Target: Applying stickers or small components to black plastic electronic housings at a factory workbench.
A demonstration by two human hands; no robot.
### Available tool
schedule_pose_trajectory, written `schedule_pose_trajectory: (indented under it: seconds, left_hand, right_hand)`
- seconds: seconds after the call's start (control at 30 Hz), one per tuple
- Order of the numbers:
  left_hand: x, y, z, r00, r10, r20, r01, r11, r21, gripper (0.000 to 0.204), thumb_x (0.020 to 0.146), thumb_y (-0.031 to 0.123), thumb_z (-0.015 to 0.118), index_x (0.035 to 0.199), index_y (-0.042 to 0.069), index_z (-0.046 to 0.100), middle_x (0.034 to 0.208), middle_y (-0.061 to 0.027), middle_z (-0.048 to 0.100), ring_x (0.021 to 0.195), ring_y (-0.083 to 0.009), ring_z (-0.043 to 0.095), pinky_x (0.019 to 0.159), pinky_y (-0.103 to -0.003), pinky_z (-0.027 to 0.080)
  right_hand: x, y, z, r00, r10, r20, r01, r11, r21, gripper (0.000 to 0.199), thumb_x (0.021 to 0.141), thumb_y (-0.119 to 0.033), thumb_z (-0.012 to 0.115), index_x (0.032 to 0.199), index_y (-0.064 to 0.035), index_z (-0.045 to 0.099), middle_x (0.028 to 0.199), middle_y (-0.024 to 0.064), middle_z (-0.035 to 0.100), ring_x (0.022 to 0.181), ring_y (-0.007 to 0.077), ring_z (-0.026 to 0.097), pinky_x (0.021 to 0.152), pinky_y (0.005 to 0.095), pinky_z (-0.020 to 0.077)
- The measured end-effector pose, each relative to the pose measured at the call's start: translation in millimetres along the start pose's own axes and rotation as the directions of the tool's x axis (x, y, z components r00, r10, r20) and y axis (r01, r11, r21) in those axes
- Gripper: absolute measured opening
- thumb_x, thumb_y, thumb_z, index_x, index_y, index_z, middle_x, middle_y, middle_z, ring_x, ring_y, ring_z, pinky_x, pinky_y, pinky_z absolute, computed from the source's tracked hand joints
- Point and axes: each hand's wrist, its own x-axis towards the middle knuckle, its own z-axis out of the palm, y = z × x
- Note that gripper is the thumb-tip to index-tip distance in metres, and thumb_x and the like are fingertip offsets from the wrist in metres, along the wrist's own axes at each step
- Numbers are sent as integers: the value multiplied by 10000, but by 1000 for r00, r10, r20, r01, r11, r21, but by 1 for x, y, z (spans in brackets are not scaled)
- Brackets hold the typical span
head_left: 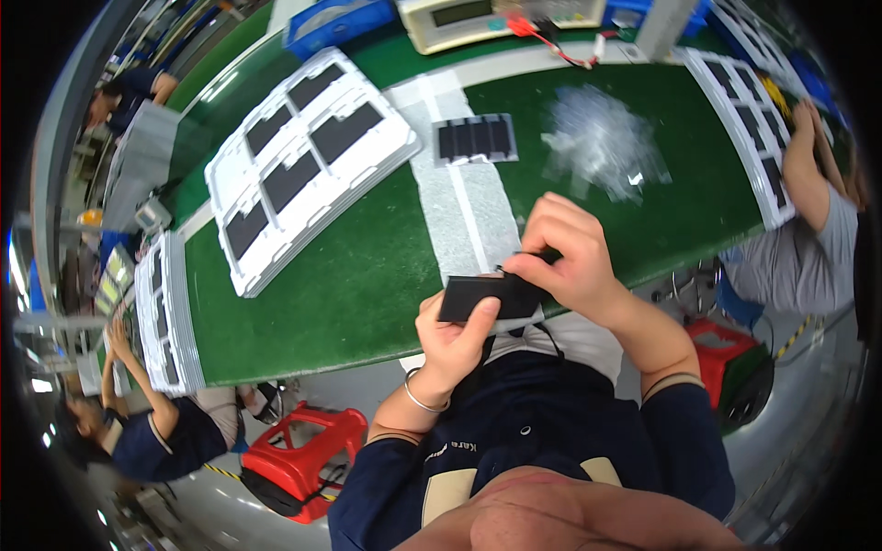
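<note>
Both hands work at the near edge of a green-topped bench [358, 275]. The left hand [450, 340] grips a flat black rectangular panel [487, 296] from below, thumb pressed up against its near face, fingers wrapped behind it. A thin metal bangle [418, 402] sits on that wrist. The right hand [565, 253] is clenched over the panel's right end, fingertips pinched on its upper edge; a small dark item shows between those fingertips, but what it is cannot be told. The panel is held level, just above the bench edge and close to the person's body.

On the bench, far from the hands, a second dark ribbed panel [475, 138] lies flat on a pale grey strip [459, 220] that runs from far to near. To its right lies a loose heap of clear plastic film pieces [602, 147]. To the far left lies a tilted stack of white trays [308, 161], the top one holding dark rectangular panels in its pockets. A further stack of white trays [170, 317] stands at the left end of the bench, and another [744, 119] at the right end.

A beige instrument [459, 20] with red leads sits at the far edge. A red stool [303, 459] stands on the floor, near left. Another person's arm [808, 165] rests on the right trays.
</note>
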Motion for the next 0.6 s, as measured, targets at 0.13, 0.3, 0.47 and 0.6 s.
schedule_pose_trajectory:
  seconds: [0.13,0.3,0.47,0.6]
  left_hand:
    - [6,4,-2,988,-83,127,89,995,-46,203,808,72,594,946,-74,619,854,-102,652,757,-151,611,694,-262,478]
    - [4,21,-13,942,-140,306,103,985,136,214,803,46,580,966,-90,606,932,-181,650,886,-237,629,813,-336,481]
    - [52,65,-77,996,81,33,-88,945,315,154,733,104,709,764,-30,641,700,-71,642,603,-104,590,530,-236,462]
    - [130,89,-162,848,529,-33,-204,384,900,131,737,90,674,817,-7,635,650,-96,604,560,-157,568,535,-255,424]
  right_hand:
    - [-14,4,-9,979,104,174,-138,970,200,217,751,-91,645,616,-18,491,606,64,441,580,207,417,517,312,323]
    - [-28,-2,0,985,-120,-126,129,990,64,201,784,-126,629,639,-39,521,636,60,488,576,232,433,526,326,350]
    - [-28,-1,-8,991,-122,56,112,980,162,137,732,-117,690,804,-33,608,713,73,548,573,220,512,509,309,394]
    - [-23,-8,-1,985,-48,163,19,984,179,231,689,-34,685,903,-27,598,741,80,572,590,217,537,529,311,410]
